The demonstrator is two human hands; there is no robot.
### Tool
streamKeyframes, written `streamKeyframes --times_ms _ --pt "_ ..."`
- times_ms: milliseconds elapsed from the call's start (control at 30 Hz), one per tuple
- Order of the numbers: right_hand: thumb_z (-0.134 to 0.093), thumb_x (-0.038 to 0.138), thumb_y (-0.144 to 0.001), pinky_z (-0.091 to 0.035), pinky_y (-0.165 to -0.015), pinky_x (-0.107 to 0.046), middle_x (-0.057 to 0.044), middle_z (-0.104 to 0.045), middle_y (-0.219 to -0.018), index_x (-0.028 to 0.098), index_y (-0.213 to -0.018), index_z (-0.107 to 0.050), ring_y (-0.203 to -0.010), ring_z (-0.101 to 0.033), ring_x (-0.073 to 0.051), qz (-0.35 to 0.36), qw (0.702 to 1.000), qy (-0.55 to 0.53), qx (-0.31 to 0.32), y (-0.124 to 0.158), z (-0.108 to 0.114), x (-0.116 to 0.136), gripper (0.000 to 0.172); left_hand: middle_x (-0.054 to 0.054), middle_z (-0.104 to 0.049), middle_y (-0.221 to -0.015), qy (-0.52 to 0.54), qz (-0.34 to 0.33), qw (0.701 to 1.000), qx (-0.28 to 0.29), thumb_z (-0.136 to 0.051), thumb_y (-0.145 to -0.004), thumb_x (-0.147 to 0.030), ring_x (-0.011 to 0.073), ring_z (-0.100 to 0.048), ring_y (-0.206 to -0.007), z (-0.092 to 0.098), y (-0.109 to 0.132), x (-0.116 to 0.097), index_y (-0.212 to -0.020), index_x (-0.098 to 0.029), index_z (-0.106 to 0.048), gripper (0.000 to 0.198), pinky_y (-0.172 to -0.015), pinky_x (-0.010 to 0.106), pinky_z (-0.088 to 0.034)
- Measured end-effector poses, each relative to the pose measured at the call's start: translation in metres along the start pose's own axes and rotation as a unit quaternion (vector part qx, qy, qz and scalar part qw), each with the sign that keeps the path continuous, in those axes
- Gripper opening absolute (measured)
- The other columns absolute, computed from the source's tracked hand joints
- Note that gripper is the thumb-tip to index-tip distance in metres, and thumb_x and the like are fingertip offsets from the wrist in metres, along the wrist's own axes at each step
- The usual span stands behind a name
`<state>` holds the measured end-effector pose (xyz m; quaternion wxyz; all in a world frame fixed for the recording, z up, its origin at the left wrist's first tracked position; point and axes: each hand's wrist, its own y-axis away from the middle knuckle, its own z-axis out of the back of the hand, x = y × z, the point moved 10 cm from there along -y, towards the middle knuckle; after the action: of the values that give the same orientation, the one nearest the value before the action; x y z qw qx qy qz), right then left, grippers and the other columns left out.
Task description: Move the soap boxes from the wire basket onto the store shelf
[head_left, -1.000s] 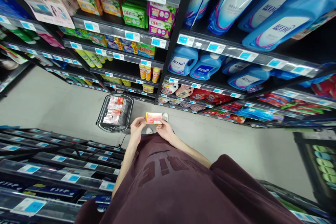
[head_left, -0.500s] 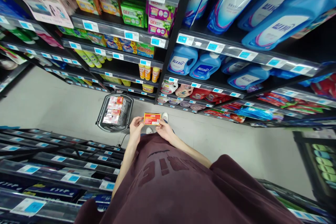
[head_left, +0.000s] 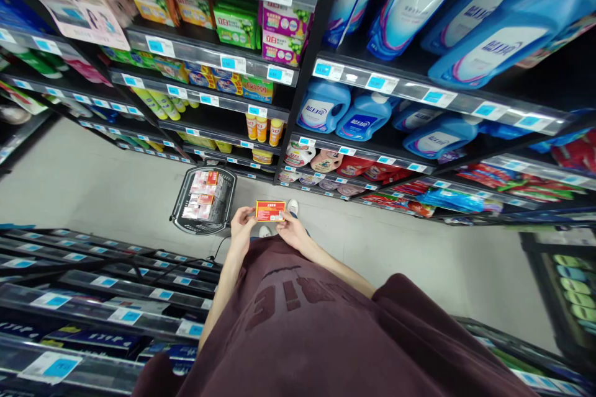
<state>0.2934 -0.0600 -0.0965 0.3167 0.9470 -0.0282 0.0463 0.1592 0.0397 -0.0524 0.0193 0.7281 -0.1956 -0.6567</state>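
With several cartons (head_left: 198, 185) already lying inside the shopping basket (head_left: 227, 200), one red box (head_left: 270, 211) is outside it, just to the basket's right, where the left hand (head_left: 241, 222) and right hand (head_left: 293, 231) pinch its opposite ends between thumb and fingers.

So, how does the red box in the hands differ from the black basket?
The box is red with yellow edging; the basket is black. The box is held up in both hands, while the basket stands on the floor. The basket is clearly larger than the box, and it holds several packages.
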Motion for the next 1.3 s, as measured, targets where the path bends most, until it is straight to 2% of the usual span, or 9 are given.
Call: streamKeyframes --times_ms 233,400,600,733,800,967,1100,1200,1300 --pt "-0.065 0.005 -0.089 -0.04 -0.046 -0.013 0.004 -0.066 -0.075 0.018 -0.09 -0.06 -0.049 -0.046 -0.003 -0.004 0.999 0.036 -0.006 0.0 0.001 0.0 0.014 0.005 -0.069 -0.106 0.005 -0.008 1.0 0.006 -0.079 -0.06 -0.03 0.0173 -0.064 -0.083 -0.001 0.001 -0.004 -0.098 -0.022 -0.063 0.042 -0.079 0.03 -0.05" --pt "-0.075 0.013 -0.083 -0.041 -0.044 -0.014 0.005 -0.066 -0.073 0.019 -0.091 -0.062 -0.051 -0.051 -0.006 0.001 0.993 0.11 -0.033 -0.001 0.005 0.0 0.016 0.004 -0.067 -0.103 -0.007 -0.025 1.0 0.013 -0.083 -0.059 -0.028 0.0135 -0.059 -0.074 -0.003 0.003 -0.011 -0.102 -0.021 -0.064 0.047 -0.073 0.026 -0.048" --pt "-0.082 0.024 -0.079 -0.052 -0.058 -0.02 -0.001 -0.074 -0.09 0.021 -0.097 -0.068 -0.075 -0.065 -0.012 0.038 0.98 0.195 -0.019 0.007 -0.008 0.004 0.023 0.005 -0.067 -0.108 -0.089 -0.073 0.993 0.028 -0.078 -0.063 -0.024 0.0123 -0.055 -0.069 -0.008 0.007 -0.023 -0.105 -0.02 -0.064 0.044 -0.065 0.025 -0.045" --pt "-0.084 0.031 -0.076 -0.054 -0.069 -0.025 0.0 -0.074 -0.106 0.026 -0.107 -0.07 -0.095 -0.067 -0.017 0.083 0.942 0.325 0.032 0.014 -0.027 0.006 0.034 0.003 -0.066 -0.103 -0.183 -0.144 0.971 0.061 -0.074 -0.068 -0.02 0.0115 -0.054 -0.068 -0.022 0.016 -0.042 -0.107 -0.02 -0.063 0.041 -0.065 0.024 -0.044" --pt "-0.084 0.034 -0.075 -0.054 -0.074 -0.029 0.0 -0.073 -0.114 0.028 -0.112 -0.07 -0.104 -0.067 -0.021 0.089 0.93 0.354 0.042 0.015 -0.03 0.004 0.04 0.003 -0.063 -0.103 -0.219 -0.186 0.954 0.083 -0.073 -0.071 -0.019 0.0114 -0.055 -0.07 -0.031 0.022 -0.054 -0.109 -0.02 -0.064 0.039 -0.065 0.024 -0.044" --pt "-0.077 0.039 -0.079 -0.053 -0.079 -0.034 -0.002 -0.074 -0.113 0.026 -0.114 -0.067 -0.105 -0.067 -0.025 0.082 0.941 0.328 0.031 0.013 -0.023 0.0 0.038 0.002 -0.061 -0.099 -0.256 -0.237 0.925 0.153 -0.076 -0.075 -0.02 0.0128 -0.057 -0.074 -0.051 0.034 -0.065 -0.115 -0.021 -0.064 0.042 -0.066 0.025 -0.048" --pt "-0.07 0.044 -0.084 -0.052 -0.081 -0.035 -0.004 -0.077 -0.103 0.023 -0.114 -0.066 -0.1 -0.069 -0.025 0.049 0.958 0.277 0.06 0.012 -0.026 -0.007 0.037 0.004 -0.064 -0.104 -0.236 -0.222 0.928 0.185 -0.082 -0.074 -0.025 0.0153 -0.062 -0.082 -0.053 0.034 -0.058 -0.12 -0.022 -0.062 0.05 -0.071 0.028 -0.052" --pt "-0.062 0.053 -0.087 -0.053 -0.078 -0.036 -0.006 -0.077 -0.096 0.02 -0.114 -0.066 -0.091 -0.07 -0.025 0.003 0.969 0.232 0.081 0.013 -0.032 -0.015 0.043 0.007 -0.066 -0.114 -0.227 -0.22 0.93 0.187 -0.083 -0.074 -0.024 0.0203 -0.065 -0.098 -0.052 0.032 -0.055 -0.122 -0.022 -0.061 0.053 -0.081 0.033 -0.054" --pt "-0.05 0.062 -0.09 -0.053 -0.076 -0.037 -0.01 -0.077 -0.095 0.016 -0.116 -0.065 -0.084 -0.069 -0.025 -0.035 0.975 0.199 0.095 0.016 -0.037 -0.02 0.055 0.01 -0.063 -0.127 -0.248 -0.238 0.925 0.165 -0.083 -0.075 -0.027 0.0259 -0.061 -0.117 -0.047 0.03 -0.057 -0.125 -0.022 -0.061 0.055 -0.09 0.039 -0.055"
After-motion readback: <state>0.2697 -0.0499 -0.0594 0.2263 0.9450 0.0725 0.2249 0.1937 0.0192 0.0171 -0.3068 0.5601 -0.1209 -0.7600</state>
